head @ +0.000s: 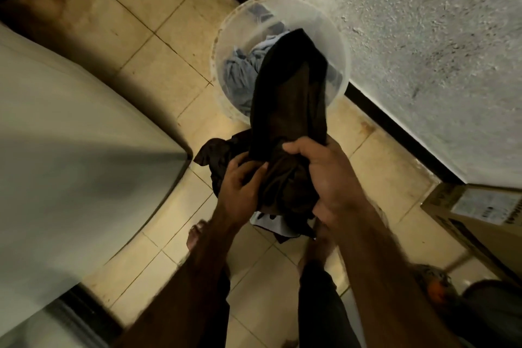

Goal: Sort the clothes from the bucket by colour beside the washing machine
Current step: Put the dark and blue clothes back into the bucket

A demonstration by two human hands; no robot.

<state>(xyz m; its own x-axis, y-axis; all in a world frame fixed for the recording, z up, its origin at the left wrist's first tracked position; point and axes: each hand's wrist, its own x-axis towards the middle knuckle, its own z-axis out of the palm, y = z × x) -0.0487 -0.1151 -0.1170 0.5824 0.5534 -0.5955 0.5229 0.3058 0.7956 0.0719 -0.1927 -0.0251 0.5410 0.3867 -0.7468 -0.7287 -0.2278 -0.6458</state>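
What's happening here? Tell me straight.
A person is sorting laundry on the tiled floor beside the washing machine. The left grip and right grip both clutch a dark garment, whose far end hangs over the clear bucket. Blue-grey clothes lie in the bucket. A light piece lies on the floor below both grips.

Washing machine (70, 135) left. Bucket (337, 37) far centre, against wall (423, 37), clothes (240, 73) inside. Near centre, left hand (240, 181) and right hand (324, 175) grip garment (291, 110), its far end over the bucket. Cloth (265, 222) on floor (158, 22) under hands. Cardboard box (480, 215) right, by the wall.
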